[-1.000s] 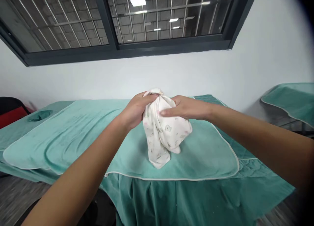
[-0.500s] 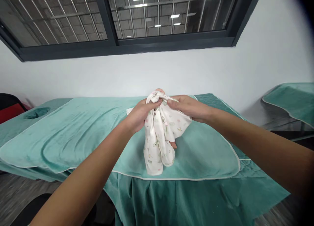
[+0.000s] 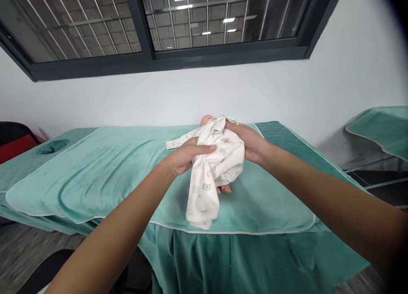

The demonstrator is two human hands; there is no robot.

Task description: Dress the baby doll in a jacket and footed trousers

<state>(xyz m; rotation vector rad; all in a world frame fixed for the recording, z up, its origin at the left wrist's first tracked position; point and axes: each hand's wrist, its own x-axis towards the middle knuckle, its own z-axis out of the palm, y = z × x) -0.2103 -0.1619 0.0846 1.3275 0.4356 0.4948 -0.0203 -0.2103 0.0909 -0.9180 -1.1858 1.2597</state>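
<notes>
A baby doll (image 3: 206, 119) lies on the pale green sheet, its head toward the wall and its feet toward me. Most of its body is hidden behind white printed baby clothes (image 3: 204, 192). One sleeve stretches out to the left on the sheet, and the legs or a long fold hang down in front. My left hand (image 3: 186, 155) is closed on the cloth at its left side, thumb across the front. On the upper right of the cloth is my right hand (image 3: 244, 138), closed on it with the fingertips covered by the fabric.
The pale green sheet (image 3: 127, 170) covers a bed with a darker green skirt (image 3: 255, 260). A white wall and a dark-framed window (image 3: 168, 60) stand behind. Another green-covered bed (image 3: 379, 128) is at the right, and a red and black chair (image 3: 17, 147) at the far left.
My right hand has moved up and right, spreading the baby clothes. My left hand has slid slightly lower. The doll's head, feet and the left sleeve show more.
</notes>
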